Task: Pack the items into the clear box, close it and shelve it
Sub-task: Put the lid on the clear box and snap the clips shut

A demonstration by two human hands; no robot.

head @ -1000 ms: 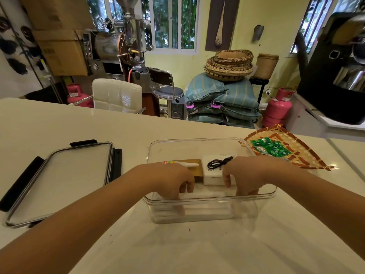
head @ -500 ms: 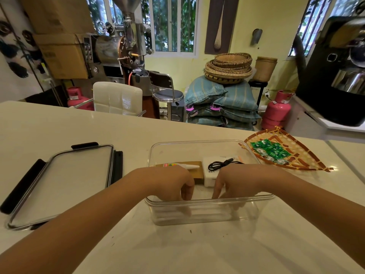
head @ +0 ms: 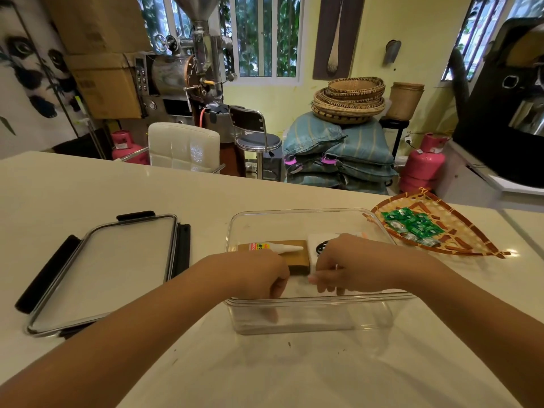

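both hands [head: 297, 275] are curled inside the clear box [head: 309, 313]; grip cannot be told. glue tube [head: 276, 247], just beyond, may be knocked.

We see the clear box [head: 312, 315] near the middle of the tabletop [head: 88, 189], with its lid [head: 103, 269] lying apart to the left. Inside the box, a flat block [head: 298, 262] sits left of a pad [head: 313, 242] — the glue tube [head: 275, 247] lies on the block, a coiled cable [head: 321, 247] on the pad. Our left hand [head: 254, 275] and right hand [head: 350, 265] reach into the box at its near side. To the far right lies a woven tray [head: 459, 228] holding packets [head: 412, 225].
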